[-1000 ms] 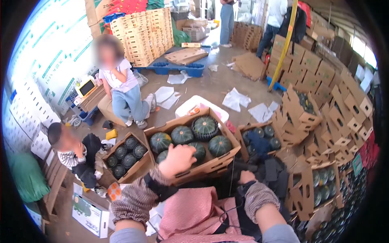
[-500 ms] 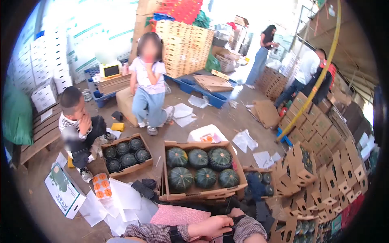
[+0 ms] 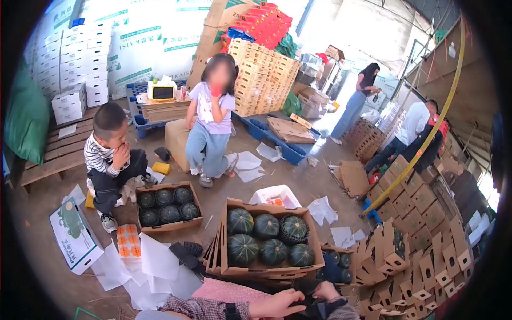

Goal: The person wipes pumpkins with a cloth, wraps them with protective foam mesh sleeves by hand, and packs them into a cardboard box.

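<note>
Near the bottom edge, my left hand (image 3: 278,304) reaches across to my right hand (image 3: 325,291), its fingers bent beside some black material. My right hand's fingers are curled at that dark material; what they hold is hard to make out. Just beyond them, an open cardboard box (image 3: 274,271) holds several dark green pumpkins (image 3: 242,249); one at the upper right wears a black foam net (image 3: 294,229). To its left, a smaller box (image 3: 172,226) holds several netted pumpkins (image 3: 169,214). Black foam nets (image 3: 186,255) lie between the boxes.
Two seated people (image 3: 113,154) (image 3: 210,120) are beyond the boxes; others stand at the back right. White sheets (image 3: 160,261), orange stickers (image 3: 128,241) and a printed carton (image 3: 76,234) lie at left. Cardboard boxes (image 3: 416,197) crowd the right. A yellow pole (image 3: 426,141) slants there.
My left hand has left the pumpkins in the large box and come back beside my right hand. The head view has turned, so the boxes and people appear shifted.
</note>
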Demonstrator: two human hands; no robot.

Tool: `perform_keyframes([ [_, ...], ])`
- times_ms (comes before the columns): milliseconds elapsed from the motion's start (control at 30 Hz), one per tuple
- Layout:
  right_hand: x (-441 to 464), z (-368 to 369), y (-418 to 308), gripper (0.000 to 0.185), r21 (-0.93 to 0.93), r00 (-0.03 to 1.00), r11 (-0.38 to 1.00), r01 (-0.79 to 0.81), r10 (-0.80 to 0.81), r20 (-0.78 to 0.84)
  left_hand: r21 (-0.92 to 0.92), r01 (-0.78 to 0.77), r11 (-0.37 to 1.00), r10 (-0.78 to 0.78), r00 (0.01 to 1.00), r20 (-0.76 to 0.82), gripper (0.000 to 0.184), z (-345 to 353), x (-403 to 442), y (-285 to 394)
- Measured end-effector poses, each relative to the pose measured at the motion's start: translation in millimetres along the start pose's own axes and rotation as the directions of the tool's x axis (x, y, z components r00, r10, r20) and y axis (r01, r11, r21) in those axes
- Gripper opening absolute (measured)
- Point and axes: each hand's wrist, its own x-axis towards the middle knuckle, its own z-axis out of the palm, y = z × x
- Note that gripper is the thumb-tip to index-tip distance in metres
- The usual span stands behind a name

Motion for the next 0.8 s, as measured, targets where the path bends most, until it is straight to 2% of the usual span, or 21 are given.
perform_keyframes([
  [33, -37, -20, -19, 0.032, 0.246, 0.994, 0.963, 0.108, -0.098, -0.054, -0.057, 0.051, 0.997, -0.053, 0.998, -0.037, 0.047, 20, 6, -23],
  [67, -44, -17, -11, 0.031, 0.455, 0.976, 0.865, 0.21, -0.216, -0.04, 0.006, 0.091, 0.996, -0.09, 0.992, -0.092, 0.056, 23, 11, -21],
  [100, -95, -40, -53, 0.031, 0.726, 0.961, 0.671, 0.151, -0.272, 0.051, 0.065, 0.132, 0.989, -0.122, 0.982, -0.145, 0.065, 26, 16, -18],
  [133, -131, -44, -76, 0.039, 0.87, 0.92, 0.426, 0.247, -0.386, -0.072, 0.014, 0.108, 0.994, -0.104, 0.984, -0.141, 0.072, 30, 21, -22],
  [167, -162, -43, -98, 0.043, 0.935, 0.912, 0.194, 0.296, -0.348, -0.216, -0.128, 0.163, 0.978, -0.169, 0.985, -0.033, 0.065, 20, 24, -10],
  [233, -184, -15, -97, 0.043, 0.829, 0.82, -0.1, 0.55, -0.121, -0.559, -0.248, -0.007, 0.969, 0.002, 1.0, -0.019, 0.05, 18, 31, -7],
  [267, -196, -9, -102, 0.039, 0.758, 0.752, -0.087, 0.646, -0.097, -0.652, -0.262, -0.042, 0.964, 0.045, 0.999, 0.005, 0.039, 13, 33, -4],
  [300, -195, 8, -107, 0.034, 0.644, 0.638, 0.133, 0.753, 0.095, -0.765, -0.2, -0.055, 0.978, 0.061, 0.998, 0.023, 0.039, 8, 34, 5],
  [367, -206, 12, -134, 0.038, 0.493, 0.475, 0.417, 0.763, 0.154, -0.866, -0.141, -0.146, 0.979, 0.155, 0.987, 0.052, 0.043, 6, 33, 12],
  [400, -211, 12, -144, 0.044, 0.515, 0.505, 0.408, 0.753, 0.143, -0.851, -0.124, -0.195, 0.973, 0.191, 0.981, -0.041, 0.044, 9, 33, 15],
  [433, -209, 15, -143, 0.051, 0.435, 0.442, 0.489, 0.756, 0.109, -0.89, -0.1, -0.238, 0.966, 0.224, 0.966, -0.131, 0.045, 12, 32, 18],
  [467, -205, 8, -153, 0.043, 0.386, 0.306, 0.527, 0.757, 0.235, -0.923, -0.072, -0.279, 0.958, 0.257, 0.941, -0.219, 0.046, 13, 29, 21],
  [500, -198, 4, -162, 0.036, 0.341, 0.156, 0.571, 0.747, 0.347, -0.925, -0.102, -0.149, 0.984, 0.116, 0.954, -0.275, 0.044, 10, 27, 28],
  [567, -180, 9, -141, 0.024, 0.312, 0.216, 0.671, 0.673, 0.226, -0.95, -0.253, -0.026, 0.967, -0.025, 0.98, -0.196, 0.039, 14, 24, 10],
  [600, -176, 9, -128, 0.018, 0.29, 0.242, 0.718, 0.632, 0.172, -0.955, -0.829, 0.238, 0.505, -0.305, 0.948, 0.087, 0.028, 26, 19, -6],
  [633, -185, -3, -123, 0.008, 0.355, 0.432, 0.678, 0.643, 0.061, -0.9, -0.621, 0.149, 0.77, -0.225, 0.973, -0.046, 0.024, 17, 14, 2],
  [667, -172, 11, -103, 0.009, 0.664, 0.649, 0.162, 0.73, 0.141, -0.748, -0.335, 0.032, 0.942, -0.079, 0.989, -0.128, 0.021, -1, 5, 13],
  [700, -160, 31, -81, 0.011, 0.718, 0.805, -0.416, 0.558, 0.064, -0.589, -0.474, 0.103, 0.874, -0.138, 0.99, -0.039, 0.019, -15, 4, 20],
  [733, -163, 37, -66, 0.01, 0.63, 0.942, -0.739, 0.238, 0.017, -0.336, -0.592, 0.186, 0.784, -0.195, 0.979, 0.05, 0.018, -28, 3, 27],
  [767, -172, 48, -66, 0.013, 0.614, 0.936, -0.752, 0.239, 0.012, -0.35, -0.842, 0.492, 0.22, -0.35, 0.846, 0.403, 0.017, -34, 2, 24],
  [800, -185, 44, -73, 0.012, 0.757, 0.937, -0.63, 0.175, -0.13, -0.325, -0.805, 0.47, 0.363, -0.319, 0.874, 0.367, 0.015, -28, -4, 4],
])
